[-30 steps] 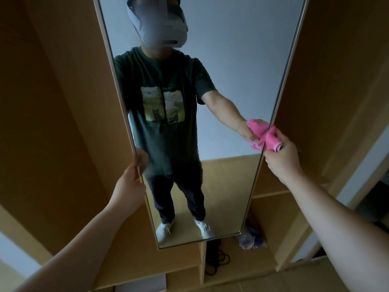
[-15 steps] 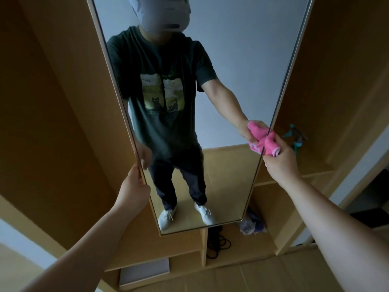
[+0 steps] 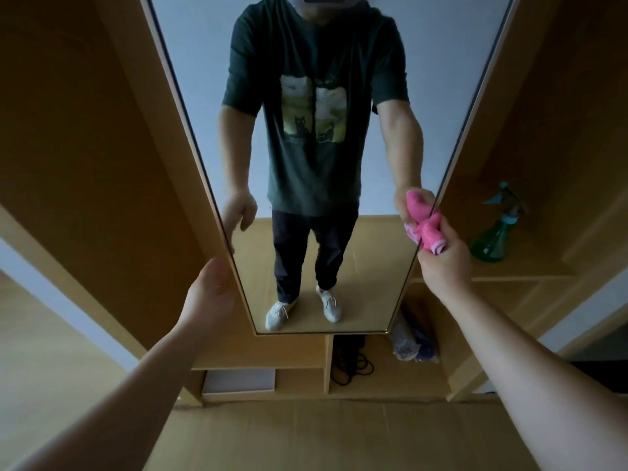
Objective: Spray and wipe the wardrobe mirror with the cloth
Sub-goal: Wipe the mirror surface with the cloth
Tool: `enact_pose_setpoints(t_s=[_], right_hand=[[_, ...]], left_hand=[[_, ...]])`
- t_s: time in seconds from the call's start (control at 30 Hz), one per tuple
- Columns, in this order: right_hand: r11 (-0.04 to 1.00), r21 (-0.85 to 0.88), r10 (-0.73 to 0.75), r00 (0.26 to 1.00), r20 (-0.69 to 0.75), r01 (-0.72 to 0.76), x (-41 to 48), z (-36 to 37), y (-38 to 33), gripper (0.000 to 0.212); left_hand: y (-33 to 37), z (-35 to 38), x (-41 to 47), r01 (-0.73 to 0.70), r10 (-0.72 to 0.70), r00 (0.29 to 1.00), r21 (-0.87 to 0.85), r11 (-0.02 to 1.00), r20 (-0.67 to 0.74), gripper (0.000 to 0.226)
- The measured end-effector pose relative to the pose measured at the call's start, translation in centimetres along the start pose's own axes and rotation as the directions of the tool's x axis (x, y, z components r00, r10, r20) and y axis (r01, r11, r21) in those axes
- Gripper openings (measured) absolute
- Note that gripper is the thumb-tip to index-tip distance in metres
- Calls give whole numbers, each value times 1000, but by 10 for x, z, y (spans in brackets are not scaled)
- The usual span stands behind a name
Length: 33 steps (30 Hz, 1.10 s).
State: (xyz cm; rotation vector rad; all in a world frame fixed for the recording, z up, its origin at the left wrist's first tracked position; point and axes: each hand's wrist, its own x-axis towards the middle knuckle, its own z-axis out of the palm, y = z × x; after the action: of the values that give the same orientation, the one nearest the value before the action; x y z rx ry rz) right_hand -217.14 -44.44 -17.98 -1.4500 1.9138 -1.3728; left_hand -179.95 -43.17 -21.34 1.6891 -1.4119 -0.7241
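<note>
The pink cloth (image 3: 431, 232) is bunched in the right hand (image 3: 445, 258), whose fingers curl round it and press it against the right edge of the mirror (image 3: 339, 239), low on the glass. The left hand (image 3: 211, 294) is just beside the mirror's left edge, fingers loosely curled and holding nothing; whether it touches the frame cannot be told. The narrow mirror ends above the wardrobe's bottom compartments, with bare glass between the two hands and open wooden floor (image 3: 339, 436) below. On the shelf (image 3: 523, 271) to the right stands a green spray bottle (image 3: 492, 239), apart from the cloth. Of the low compartments, one holds a flat white box (image 3: 239, 380), the next a black cable (image 3: 351, 368), the right one a bluish bundle (image 3: 413, 341).
</note>
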Motion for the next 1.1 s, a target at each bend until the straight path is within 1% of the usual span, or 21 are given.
enact_pose_setpoints(t_s=[0.1, 0.37, 0.47, 0.63, 0.77, 0.87, 1.0, 1.1], right_hand=[[1000, -9, -23, 1000, 8, 23, -3, 4, 6, 71], [1000, 18, 9, 1000, 23, -10, -11, 16, 24, 72], [999, 36, 23, 999, 36, -24, -15, 21, 33, 70], [999, 20, 38, 999, 37, -39, -19, 32, 56, 64], [999, 17, 44, 998, 37, -45, -23, 40, 71, 64], [998, 12, 55, 998, 13, -55, -27, 45, 80, 65], [993, -23, 119, 993, 21, -119, -30, 56, 96, 68], [987, -23, 157, 987, 39, -156, -34, 62, 107, 69]], left_hand=[[-8, 6, -15, 36, -36, 999, -1, 999, -6, 62], [-36, 30, -38, 75, -78, 995, 48, 996, 69, 50], [-44, 46, -41, 46, -52, 994, 70, 996, 95, 45], [-62, 72, -51, 69, -81, 979, 70, 995, 185, 42], [-81, 89, -67, 104, -118, 964, 71, 992, 239, 45], [-97, 96, -73, 132, -137, 957, 40, 991, 254, 44], [-119, 102, -77, 160, -168, 944, 51, 986, 284, 45], [-138, 103, -78, 191, -200, 935, 59, 980, 292, 51]])
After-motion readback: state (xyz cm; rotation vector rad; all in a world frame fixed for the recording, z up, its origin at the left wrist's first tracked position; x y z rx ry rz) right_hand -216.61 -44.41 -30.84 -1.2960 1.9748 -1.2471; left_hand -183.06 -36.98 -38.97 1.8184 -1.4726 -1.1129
